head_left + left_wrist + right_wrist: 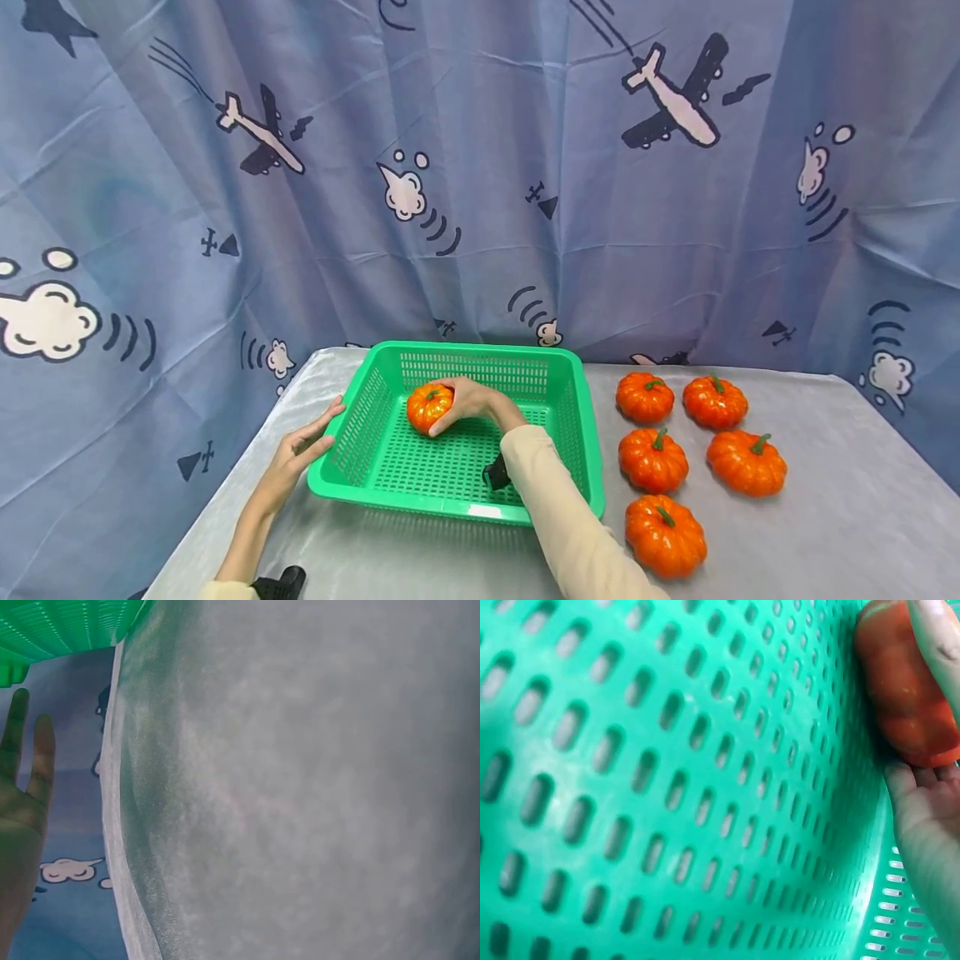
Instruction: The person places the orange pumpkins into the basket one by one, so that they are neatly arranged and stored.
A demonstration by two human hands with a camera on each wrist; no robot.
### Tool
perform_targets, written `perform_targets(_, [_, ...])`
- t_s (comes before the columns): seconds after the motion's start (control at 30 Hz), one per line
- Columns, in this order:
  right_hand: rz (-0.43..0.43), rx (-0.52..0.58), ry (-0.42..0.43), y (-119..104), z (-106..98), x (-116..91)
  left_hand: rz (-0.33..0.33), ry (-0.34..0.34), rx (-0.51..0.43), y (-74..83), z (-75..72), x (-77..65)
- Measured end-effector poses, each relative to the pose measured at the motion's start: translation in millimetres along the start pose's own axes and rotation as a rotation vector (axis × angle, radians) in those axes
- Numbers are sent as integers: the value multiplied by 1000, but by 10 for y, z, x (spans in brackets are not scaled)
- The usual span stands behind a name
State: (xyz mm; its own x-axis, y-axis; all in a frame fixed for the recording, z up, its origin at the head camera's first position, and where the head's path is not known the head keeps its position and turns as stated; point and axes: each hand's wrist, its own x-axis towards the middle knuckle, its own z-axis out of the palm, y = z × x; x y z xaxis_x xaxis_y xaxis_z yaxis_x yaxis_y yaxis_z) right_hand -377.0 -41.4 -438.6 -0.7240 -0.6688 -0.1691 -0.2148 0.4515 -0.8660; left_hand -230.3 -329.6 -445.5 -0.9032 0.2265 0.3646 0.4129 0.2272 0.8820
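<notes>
Inside the green plastic basket point(465, 510), my right hand point(471, 398) grips a small orange pumpkin point(429, 407) near the left end. In the right wrist view the thumb and fingers lie around the pumpkin point(907, 682), close to the perforated basket floor point(667, 780). My left hand point(294, 450) touches the basket's left rim with its fingers extended. The left wrist view shows that hand point(22, 795) with straight fingers just below the basket edge point(67, 637).
Several more orange pumpkins stand on the grey cloth-covered table point(832, 442) right of the basket, the nearest pumpkin point(665, 536) close to my right sleeve point(570, 525). A blue patterned curtain point(480, 208) hangs behind the table.
</notes>
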Motion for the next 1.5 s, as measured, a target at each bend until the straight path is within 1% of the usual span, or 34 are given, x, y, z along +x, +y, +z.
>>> perform_targets(0.1, [5,-16,2,-14,8,-9,-1,-2,10,5,-3,1])
perform_targets(0.23, [3,3,-5,-11,20,-27,-5,-3,20,-6,-1,-9])
perform_targets(0.43, [-18,41,-29,-31,4,-49,1,-6,12,-14,3,-6])
perform_targets(0.53, [-5,73,-41,-44,-4,-53,6,-6,8,-6,5,0])
perform_targets(0.67, [34,112,-39,-50,6,-56,13,-13,-11,5,10,-1])
perform_targets(0.8, [62,127,-26,-66,17,-55,9,-16,-18,14,8,-3])
perform_targets(0.93, [70,125,-8,-83,32,-55,6,-16,-17,21,10,-6])
perform_targets(1.13, [53,69,33,-137,47,-61,1,-21,-6,38,-5,-1])
perform_targets(1.2, [37,32,39,-137,48,-42,-6,-25,-1,38,-12,1])
perform_targets(1.3, [18,-41,53,-139,59,-11,-13,-31,2,44,-18,3])
perform_targets(1.5, [-8,-259,98,-156,80,31,-21,-30,-2,48,-10,2])
